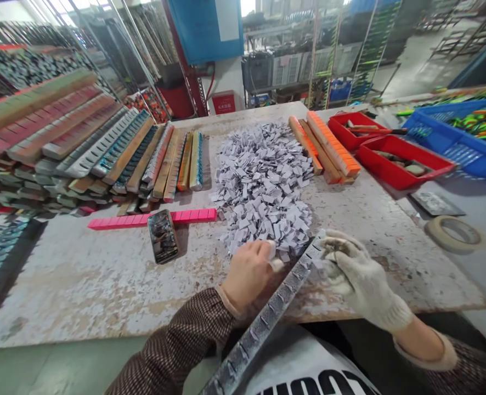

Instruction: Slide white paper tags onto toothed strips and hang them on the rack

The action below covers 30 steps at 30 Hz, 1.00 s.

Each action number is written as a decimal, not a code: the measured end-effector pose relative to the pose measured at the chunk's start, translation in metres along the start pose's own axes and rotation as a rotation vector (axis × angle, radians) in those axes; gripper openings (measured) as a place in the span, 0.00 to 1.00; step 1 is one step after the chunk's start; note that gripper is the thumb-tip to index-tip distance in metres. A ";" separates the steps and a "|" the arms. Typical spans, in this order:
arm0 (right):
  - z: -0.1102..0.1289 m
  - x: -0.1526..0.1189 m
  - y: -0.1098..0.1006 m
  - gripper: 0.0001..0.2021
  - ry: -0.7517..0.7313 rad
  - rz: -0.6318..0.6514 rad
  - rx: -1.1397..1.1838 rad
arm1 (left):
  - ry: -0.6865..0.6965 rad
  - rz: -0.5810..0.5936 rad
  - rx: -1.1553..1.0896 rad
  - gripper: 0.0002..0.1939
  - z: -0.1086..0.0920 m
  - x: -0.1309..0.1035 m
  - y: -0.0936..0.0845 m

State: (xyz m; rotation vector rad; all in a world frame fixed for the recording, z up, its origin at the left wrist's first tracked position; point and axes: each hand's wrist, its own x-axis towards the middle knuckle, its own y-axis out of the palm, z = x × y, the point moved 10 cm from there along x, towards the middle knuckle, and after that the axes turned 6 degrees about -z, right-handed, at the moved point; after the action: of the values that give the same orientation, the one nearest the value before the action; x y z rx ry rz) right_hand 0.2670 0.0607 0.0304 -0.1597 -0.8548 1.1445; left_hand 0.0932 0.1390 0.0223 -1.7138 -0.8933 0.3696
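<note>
A grey slotted bar (273, 307) slants from my lap up over the table's front edge, with notches along its length. My right hand (360, 277), in a white knitted glove, is at the bar's upper end with its fingers curled together; what they pinch is too blurred to tell. My left hand (249, 274) is bare apart from white coverings on the fingertips. Its fingers are bent closed at the near edge of a heap of small pale grey flat pieces (263, 181), and their grip is hidden.
A pink slotted bar (197, 215) lies at left, with a phone (163, 236) against it. Many stacked bars (74, 131) fill the far left. Orange-topped bars (333, 145), red trays (403, 159), a blue basket (452, 137) and a tape roll (452, 234) are at right.
</note>
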 end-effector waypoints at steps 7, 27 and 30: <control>0.006 0.023 0.020 0.06 -0.386 0.194 -0.435 | -0.128 0.076 0.117 0.09 0.036 0.018 0.020; 0.012 0.033 0.014 0.08 -0.182 0.121 -0.110 | -0.343 0.046 -1.259 0.12 0.019 -0.001 0.019; 0.016 0.031 0.032 0.09 0.080 0.113 0.223 | -0.362 0.085 -1.428 0.16 -0.002 -0.003 0.015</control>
State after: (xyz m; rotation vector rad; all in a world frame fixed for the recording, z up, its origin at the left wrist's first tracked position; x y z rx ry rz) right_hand 0.2379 0.0965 0.0405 -0.0698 -0.6487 1.3220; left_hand 0.0984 0.1340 0.0092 -3.0414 -1.5274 0.0378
